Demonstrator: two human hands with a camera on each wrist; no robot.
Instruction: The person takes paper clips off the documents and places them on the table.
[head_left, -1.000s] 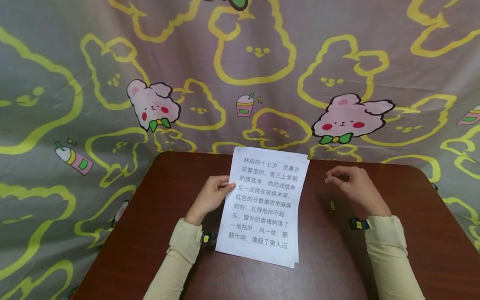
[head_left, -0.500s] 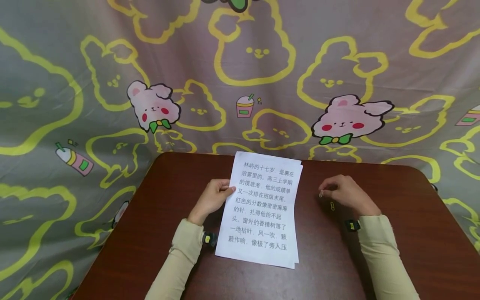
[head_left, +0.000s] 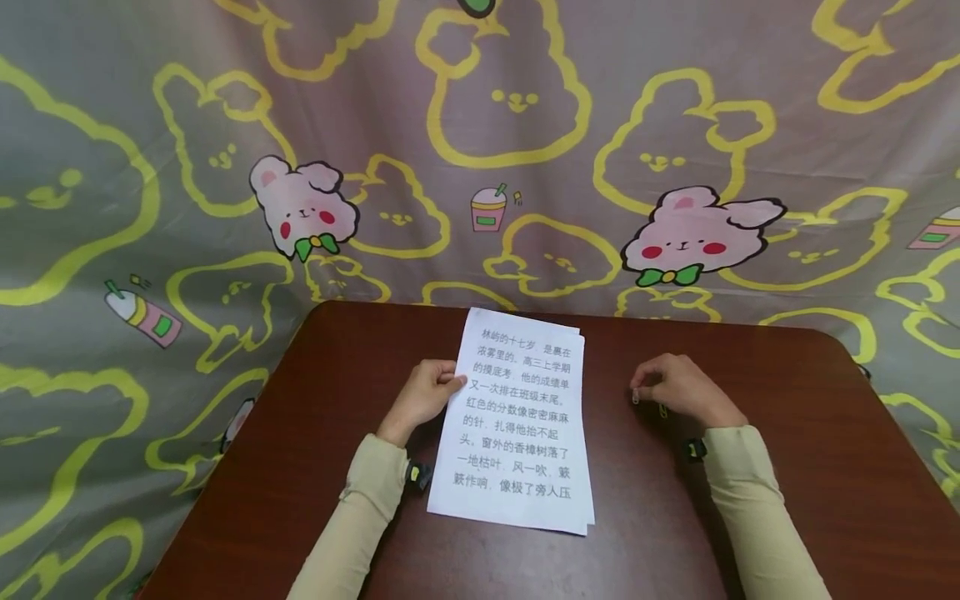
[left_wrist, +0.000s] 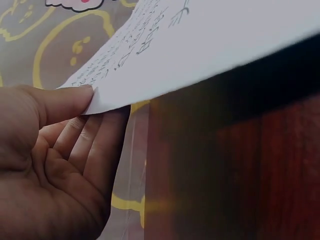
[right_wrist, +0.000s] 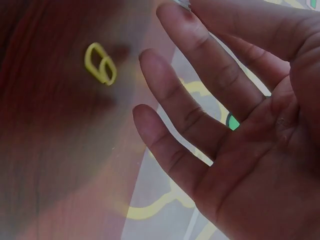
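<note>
A small stack of printed paper sheets (head_left: 517,417) tilts above the table, the back sheet peeking out slightly at the right edge. My left hand (head_left: 426,396) pinches its left edge, thumb on the printed face and fingers behind; in the left wrist view the paper (left_wrist: 210,45) bows out from the thumb. To the right of the sheets, my right hand (head_left: 684,390) pinches a small pale paper clip (head_left: 635,398) between thumb and fingertips, low over the table. Beneath that hand lies a yellow paper clip (head_left: 663,410). The right wrist view shows the other fingers spread loosely beside this yellow clip (right_wrist: 101,64).
The dark brown wooden table (head_left: 322,467) spans the lower view. A patterned curtain (head_left: 517,192) with cartoon rabbits hangs right behind its far edge and along the left side. Both wrists wear black straps.
My right hand has moved left and lower with the pale clip, now over the yellow one. The sheets' upper right corner has swung left and down, while my left hand keeps its grip.
</note>
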